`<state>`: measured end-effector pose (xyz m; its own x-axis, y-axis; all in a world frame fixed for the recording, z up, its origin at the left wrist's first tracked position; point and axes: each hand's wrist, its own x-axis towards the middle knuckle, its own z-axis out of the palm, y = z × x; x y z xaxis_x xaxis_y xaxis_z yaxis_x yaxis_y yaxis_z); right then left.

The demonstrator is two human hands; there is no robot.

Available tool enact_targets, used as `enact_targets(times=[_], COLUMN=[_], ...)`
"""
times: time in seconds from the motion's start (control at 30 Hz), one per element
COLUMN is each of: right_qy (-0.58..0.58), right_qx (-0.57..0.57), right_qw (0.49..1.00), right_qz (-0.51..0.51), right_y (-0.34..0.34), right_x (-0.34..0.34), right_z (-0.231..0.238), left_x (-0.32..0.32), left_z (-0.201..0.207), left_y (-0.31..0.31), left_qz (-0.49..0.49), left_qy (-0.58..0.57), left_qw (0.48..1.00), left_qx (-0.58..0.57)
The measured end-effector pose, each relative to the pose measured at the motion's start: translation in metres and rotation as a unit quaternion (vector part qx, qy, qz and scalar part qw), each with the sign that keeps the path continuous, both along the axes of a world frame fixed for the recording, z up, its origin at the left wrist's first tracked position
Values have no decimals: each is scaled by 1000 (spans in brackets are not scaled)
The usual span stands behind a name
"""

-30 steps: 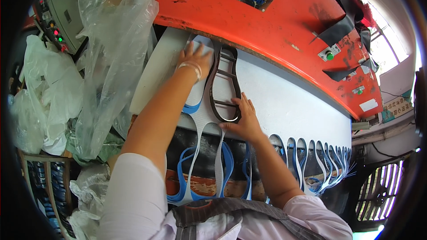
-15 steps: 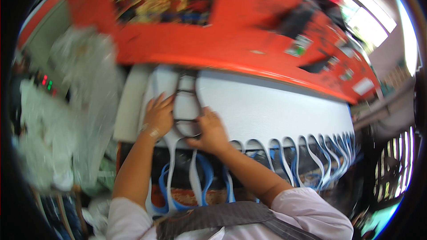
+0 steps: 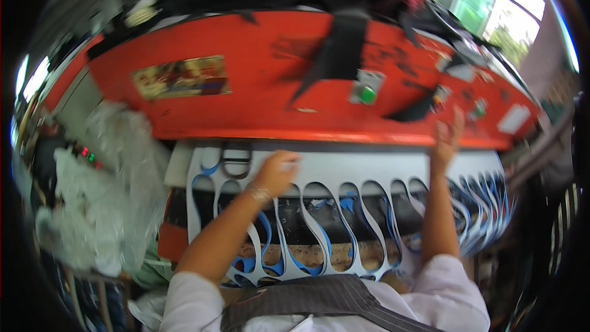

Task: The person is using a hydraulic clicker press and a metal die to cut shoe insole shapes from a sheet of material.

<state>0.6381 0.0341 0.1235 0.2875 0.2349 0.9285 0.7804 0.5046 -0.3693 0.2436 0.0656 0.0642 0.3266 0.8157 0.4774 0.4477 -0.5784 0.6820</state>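
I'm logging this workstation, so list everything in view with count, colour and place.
Machine: one, red, across the back
Metal plate: one, golden, machine's left front
Push buttons: two visible, green, machine's right front
Strips: several, black, machine front
Cut sheet: one, white and blue, below machine
Die: one, dark, sheet's left end
Plastic bags: several, translucent, left
Window: one, bright, upper right
Apron: one, dark striped, bottom
Left hand: one, beside die
Right hand: one, before machine

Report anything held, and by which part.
The right hand, before the red machine, holds nothing visible. Whether the left hand, blurred over the white sheet, holds anything cannot be told.
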Motion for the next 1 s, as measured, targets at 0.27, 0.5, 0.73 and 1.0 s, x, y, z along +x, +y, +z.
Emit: enact_targets(times=[0.27,0.5,0.73,1.0], right_qy=[183,304,40,-394], right_qx=[-4,-5,-154,-465], right_qw=[923,936,987,727], right_qz=[-340,-177,0,318], right_y=[16,46,-74,-158], right_x=[299,278,180,-58], right_z=[18,36,-13,-32], left_x=[192,229,124,52], left_z=[121,150,62,-26], left_y=[-43,13,-86,-190], left_qz=[-133,-18,3,89], left_qy=[-5,193,87,342], left_qw=[989,964,996,930], left_qx=[59,179,35,-100])
